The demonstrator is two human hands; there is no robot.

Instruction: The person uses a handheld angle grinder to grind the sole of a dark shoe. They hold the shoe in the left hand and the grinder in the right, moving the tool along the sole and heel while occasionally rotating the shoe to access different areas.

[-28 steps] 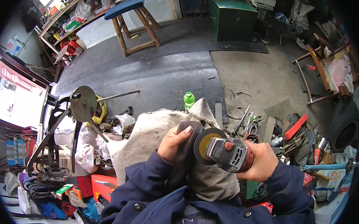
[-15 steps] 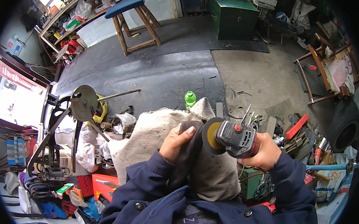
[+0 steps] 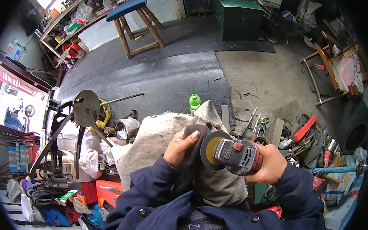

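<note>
My left hand (image 3: 178,148) is closed round a dark shoe (image 3: 191,164), thumb on its near-left side. The shoe stands tilted over my lap, its lower end between my sleeve and the cloth. In my right hand (image 3: 270,164) is an angle grinder (image 3: 237,156), gripped by its body. Its grey disc (image 3: 209,149) with a yellow centre lies right against the shoe's right side; whether they touch I cannot tell. A stained beige cloth (image 3: 148,144) covers my lap beneath both hands.
A hand-cranked machine with a round wheel (image 3: 86,108) stands on the left. Beyond the cloth is a green bottle (image 3: 194,101). Screwdrivers (image 3: 249,121) and a heap of scraps (image 3: 304,141) lie to the right. A blue-topped stool (image 3: 127,7) and green chest (image 3: 237,19) stand farther off.
The angle grinder has come down toward me and tilted, so more of its top and disc face shows. My left hand and the shoe have barely moved.
</note>
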